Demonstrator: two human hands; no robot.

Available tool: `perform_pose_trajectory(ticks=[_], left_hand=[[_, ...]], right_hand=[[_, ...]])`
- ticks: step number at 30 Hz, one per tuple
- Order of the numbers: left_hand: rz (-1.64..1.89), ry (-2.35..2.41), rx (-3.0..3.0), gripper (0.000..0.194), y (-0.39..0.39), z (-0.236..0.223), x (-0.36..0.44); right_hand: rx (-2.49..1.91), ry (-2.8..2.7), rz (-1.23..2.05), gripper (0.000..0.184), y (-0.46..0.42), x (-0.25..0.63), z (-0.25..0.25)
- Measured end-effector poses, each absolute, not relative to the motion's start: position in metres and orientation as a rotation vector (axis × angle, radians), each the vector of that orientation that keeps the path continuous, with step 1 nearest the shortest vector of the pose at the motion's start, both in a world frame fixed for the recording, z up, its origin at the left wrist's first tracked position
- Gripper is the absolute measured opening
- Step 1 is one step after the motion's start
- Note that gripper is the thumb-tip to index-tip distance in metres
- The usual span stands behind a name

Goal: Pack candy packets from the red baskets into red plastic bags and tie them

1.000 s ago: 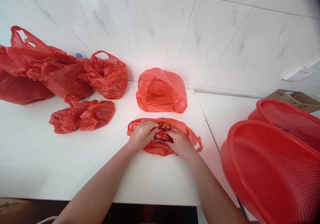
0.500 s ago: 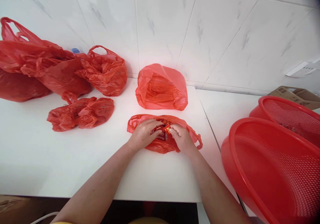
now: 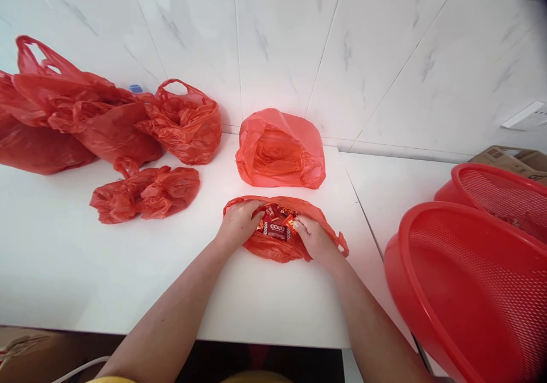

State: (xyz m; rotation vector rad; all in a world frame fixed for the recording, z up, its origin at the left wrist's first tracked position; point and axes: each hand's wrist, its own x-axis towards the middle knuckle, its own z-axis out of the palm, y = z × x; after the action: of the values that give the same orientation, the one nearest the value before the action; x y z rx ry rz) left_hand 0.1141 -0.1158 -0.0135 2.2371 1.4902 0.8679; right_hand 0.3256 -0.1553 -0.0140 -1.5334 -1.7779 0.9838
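A red plastic bag [image 3: 277,252] lies with its mouth open on the white table, right in front of me. Inside it are several small dark-red and orange snack packets [image 3: 277,229] with printed lettering. My left hand [image 3: 239,224] is curled over the bag's left side, its fingertips and thumb just inside beside the packets; part of its grip is hidden. At the right side of the mouth, my right hand [image 3: 315,237] pinches a small red-and-orange packet [image 3: 292,222] between thumb and fingers. Behind this bag stands another red plastic bag [image 3: 280,149] with its mouth gaping.
Filled red bags [image 3: 106,129] stand at the left against the tiled wall, with a smaller crumpled bag [image 3: 145,192] before them. Two red mesh baskets [image 3: 410,246] and a cardboard box [image 3: 499,156] are on the right. The table's front edge [image 3: 273,340] runs below my forearms.
My left hand has drawn back left from among the packets to the bag's side, uncovering more of them. My right hand has gone from reaching among the packets to pinching one.
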Motion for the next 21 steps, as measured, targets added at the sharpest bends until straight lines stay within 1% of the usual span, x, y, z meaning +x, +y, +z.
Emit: perform_pose_trajectory(ticks=[6, 11, 16, 21], left_hand=[[1.051, 1.284, 2.309, 0.025, -0.124, -0.010, 0.123], [1.004, 1.011, 2.434, 0.035, -0.129, -0.016, 0.135], [0.910, 0.993, 2.318, 0.014, -0.132, -0.017, 0.141], [0.895, 1.010, 2.274, 0.007, -0.133, -0.016, 0.142]], right_hand=[[-1.454, -1.775, 0.929, 0.029, -0.155, 0.324, -0.012], [-1.383, -1.810, 0.864, 0.029, -0.155, 0.322, -0.013], [-1.358, -1.864, 0.821, 0.030, -0.154, 0.320, -0.016], [-1.287, -1.903, 0.805, 0.031, -0.155, 0.318, -0.014]])
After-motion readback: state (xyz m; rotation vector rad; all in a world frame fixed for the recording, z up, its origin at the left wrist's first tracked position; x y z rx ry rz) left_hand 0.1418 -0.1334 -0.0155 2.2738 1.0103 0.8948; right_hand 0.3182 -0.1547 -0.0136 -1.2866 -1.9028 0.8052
